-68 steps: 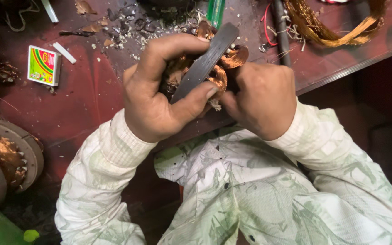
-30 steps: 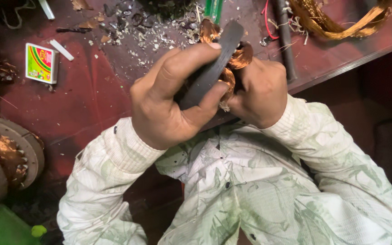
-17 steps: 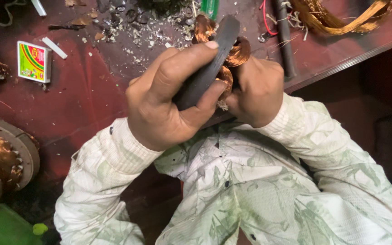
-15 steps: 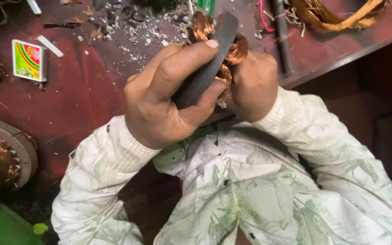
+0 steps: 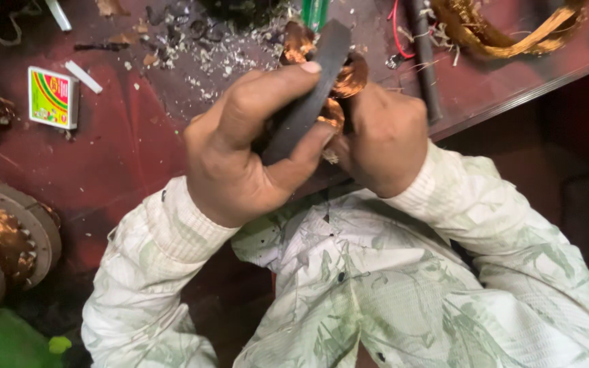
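Observation:
My left hand grips a flat dark grey bar that slants up to the right, thumb under it and forefinger along its top. Behind the bar sits a bundle of copper winding wire, partly hidden by both hands. My right hand is closed beside the bar, against the copper; what its fingers pinch is hidden. Both hands work just above the near edge of a dark red workbench.
A small colourful box and a white stick lie at the left. Scraps and shavings litter the back. A dark rod and a yellow-brown wire coil lie right. A round motor part with copper sits lower left.
My hands have turned and lifted the bar slightly, so it stands steeper against the copper bundle. The view has shifted a little; the grip is the same.

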